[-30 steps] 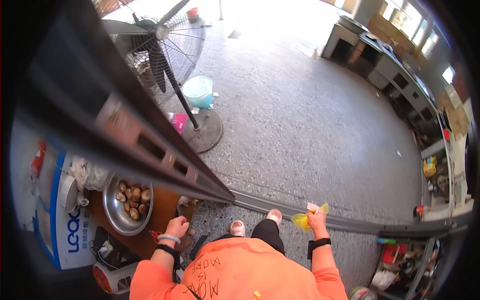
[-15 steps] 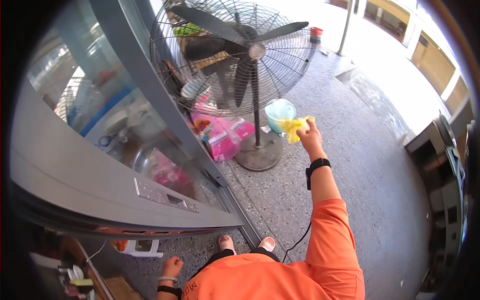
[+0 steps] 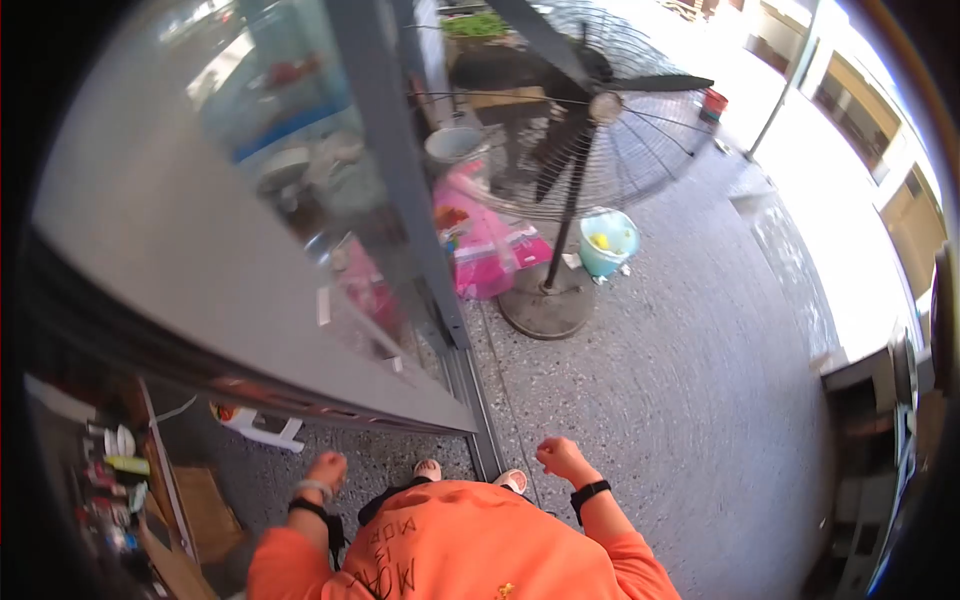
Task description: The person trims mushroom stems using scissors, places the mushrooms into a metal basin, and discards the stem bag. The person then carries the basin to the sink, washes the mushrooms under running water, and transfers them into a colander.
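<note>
My right hand point(image 3: 562, 457) is held in front of my body at the right, its fingers curled with nothing visible in them. At the lower left my left hand point(image 3: 326, 471) is loosely closed and appears empty, beside the sliding door frame. A yellow bag point(image 3: 600, 241) lies inside the light blue bucket point(image 3: 607, 262), which stands beyond my hands, right of the fan's base. Neither hand touches the bucket.
A large standing fan point(image 3: 606, 107) rises from a round base. Pink plastic bags point(image 3: 483, 255) lie left of it. The glass door point(image 3: 385, 150) and its floor track point(image 3: 483, 430) are near my feet. A white stool point(image 3: 262, 427) is at the left.
The yellow bag has left my right hand and is now in the bucket. My right hand has drawn back toward my body. The view has turned, so the fan sits farther right.
</note>
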Demonstrator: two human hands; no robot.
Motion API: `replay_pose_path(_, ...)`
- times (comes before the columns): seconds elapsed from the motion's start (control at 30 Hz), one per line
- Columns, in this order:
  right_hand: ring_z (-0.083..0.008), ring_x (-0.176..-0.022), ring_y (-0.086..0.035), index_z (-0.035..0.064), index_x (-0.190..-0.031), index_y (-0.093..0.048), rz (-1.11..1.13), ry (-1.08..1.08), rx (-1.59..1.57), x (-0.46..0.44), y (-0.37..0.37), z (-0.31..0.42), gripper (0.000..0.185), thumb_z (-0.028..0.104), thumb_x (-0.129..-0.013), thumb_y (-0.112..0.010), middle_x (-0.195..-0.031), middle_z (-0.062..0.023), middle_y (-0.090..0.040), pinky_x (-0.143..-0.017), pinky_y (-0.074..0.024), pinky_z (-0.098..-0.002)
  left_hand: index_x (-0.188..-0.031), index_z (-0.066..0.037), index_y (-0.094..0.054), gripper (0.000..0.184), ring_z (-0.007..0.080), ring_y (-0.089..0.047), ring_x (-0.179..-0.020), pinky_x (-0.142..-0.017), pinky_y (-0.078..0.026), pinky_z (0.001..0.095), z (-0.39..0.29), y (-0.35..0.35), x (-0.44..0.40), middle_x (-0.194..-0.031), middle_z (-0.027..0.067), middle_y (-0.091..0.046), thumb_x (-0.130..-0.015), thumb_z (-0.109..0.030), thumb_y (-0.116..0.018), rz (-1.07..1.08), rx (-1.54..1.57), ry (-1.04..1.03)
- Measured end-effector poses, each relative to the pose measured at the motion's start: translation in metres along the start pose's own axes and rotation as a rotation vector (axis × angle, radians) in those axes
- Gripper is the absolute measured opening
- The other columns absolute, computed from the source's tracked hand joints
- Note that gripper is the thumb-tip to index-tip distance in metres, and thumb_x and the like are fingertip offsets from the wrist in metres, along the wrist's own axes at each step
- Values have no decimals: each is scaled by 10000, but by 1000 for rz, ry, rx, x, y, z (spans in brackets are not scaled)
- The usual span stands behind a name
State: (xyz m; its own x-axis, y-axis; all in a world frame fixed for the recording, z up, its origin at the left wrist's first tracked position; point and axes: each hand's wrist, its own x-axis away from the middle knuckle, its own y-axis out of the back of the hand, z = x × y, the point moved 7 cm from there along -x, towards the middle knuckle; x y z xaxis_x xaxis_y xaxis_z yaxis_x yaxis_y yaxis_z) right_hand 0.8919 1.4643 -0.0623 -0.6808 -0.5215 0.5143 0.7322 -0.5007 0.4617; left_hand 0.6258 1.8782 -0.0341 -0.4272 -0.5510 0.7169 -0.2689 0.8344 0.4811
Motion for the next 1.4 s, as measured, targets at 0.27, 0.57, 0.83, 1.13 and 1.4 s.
replay_pose_path(0.27,-170,-553,-619,17,-813,-643,23,-8,365,46,-10,-26,152,125,-737,-568,-593,-87,-607,-538,-488,-297,-654,-86,-479,227,184,-439,-367,-352,-342,335,-131,84,-80,-507,71,-484,-805,-255,-473,-261,695,-330)
replay_pose_path(0.57,-228,-558,-639,2,-780,-642,-438,-385,7,76,-89,7,222,180,-713,-527,-627,-146,-625,-589,-512,-313,-949,-80,-506,401,232,-548,-562,-544,-503,359,-151,55,-249,-702,92,-554,-755,-409,-628,35,1256,-21)
replay_pose_path(0.83,-345,-674,-613,3,-799,-628,-752,-512,-50,190,-198,-5,255,239,-738,-553,-727,-222,-617,-607,-481,-420,-669,9,-491,254,167,-390,-328,-313,-325,247,-158,44,-290,-534,157,-525,-760,-221,-431,279,1023,116)
replay_pose_path(1.13,-291,-727,-622,16,-871,-638,-717,-579,-284,246,-228,-33,226,176,-732,-560,-823,-204,-631,-655,-476,-372,-688,-141,-471,125,173,-459,-469,-361,-336,264,-32,90,-184,-606,24,-488,-657,-157,-592,258,1056,-18)
replay_pose_path(1.4,-197,-523,-631,5,-828,-643,-771,-657,-477,393,-291,-119,224,157,-701,-537,-665,-132,-637,-573,-509,-295,-652,-114,-457,115,202,-429,-370,-295,-292,301,112,78,-43,-519,49,-458,-692,-148,-559,319,650,-23)
